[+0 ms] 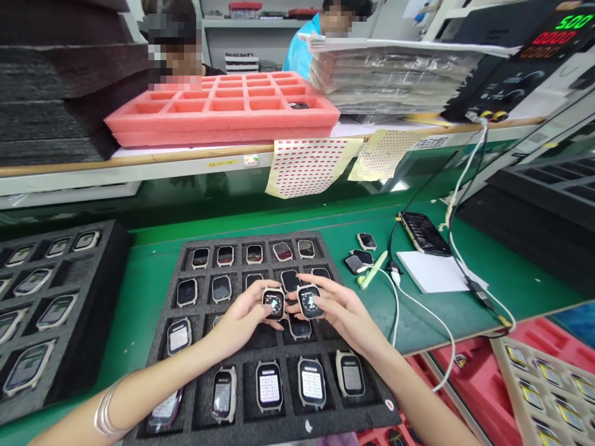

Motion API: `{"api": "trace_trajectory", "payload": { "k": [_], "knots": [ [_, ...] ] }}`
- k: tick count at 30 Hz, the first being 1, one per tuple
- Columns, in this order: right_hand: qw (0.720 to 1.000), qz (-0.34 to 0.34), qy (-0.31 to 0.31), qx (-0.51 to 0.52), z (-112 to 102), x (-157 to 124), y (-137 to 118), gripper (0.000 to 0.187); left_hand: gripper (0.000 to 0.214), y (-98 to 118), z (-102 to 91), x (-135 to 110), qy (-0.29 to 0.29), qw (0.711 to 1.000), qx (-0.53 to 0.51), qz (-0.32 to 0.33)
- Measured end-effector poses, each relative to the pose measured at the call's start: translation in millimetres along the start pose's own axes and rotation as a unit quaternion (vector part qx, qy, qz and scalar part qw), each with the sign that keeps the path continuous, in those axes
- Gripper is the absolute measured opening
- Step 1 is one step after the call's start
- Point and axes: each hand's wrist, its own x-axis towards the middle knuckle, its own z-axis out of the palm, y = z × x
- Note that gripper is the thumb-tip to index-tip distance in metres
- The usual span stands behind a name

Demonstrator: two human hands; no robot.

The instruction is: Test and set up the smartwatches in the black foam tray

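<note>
"Biggest first?"
"Green worktop [139, 279]. On it, black foam tray [344, 421], pockets bearing bedded smartwatches [268, 385]."
"Then?"
"Coral foam tray [218, 119], shelf behind. Farther right, bench power supply [502, 68], green readout 5.00. On worktop, right side: white pad [432, 272], cables [476, 286] across its edge."
"Obstructions?"
"Left hand [248, 316], right hand [344, 310], both above black tray, hiding middle pockets."
"Smaller?"
"Mobile phone [425, 233] just beside pad. Pale green stick [373, 271] near loose smartwatches [366, 241]."
"Fingers?"
"Left set grasps a lit smartwatch [275, 301]; right set, a second lit smartwatch [307, 298]. Side by side, over black tray."
</note>
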Motion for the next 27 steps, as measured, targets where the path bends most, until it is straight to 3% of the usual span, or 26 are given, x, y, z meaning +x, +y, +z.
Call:
{"api": "trace_trajectory", "payload": {
  "k": [12,27],
  "knots": [
    [0.999,-0.019,0.011,-0.043,3.1,-1.3,1.3,0.042,0.03,-4.1,-2.3,1.3,-0.013,1.0,0.008,0.017],
    [1.0,-0.006,0.013,-0.006,2.7,-3.8,0.0,0.046,0.035,-1.7,-3.2,2.2,0.004,1.0,0.014,0.014]
  ]
}}
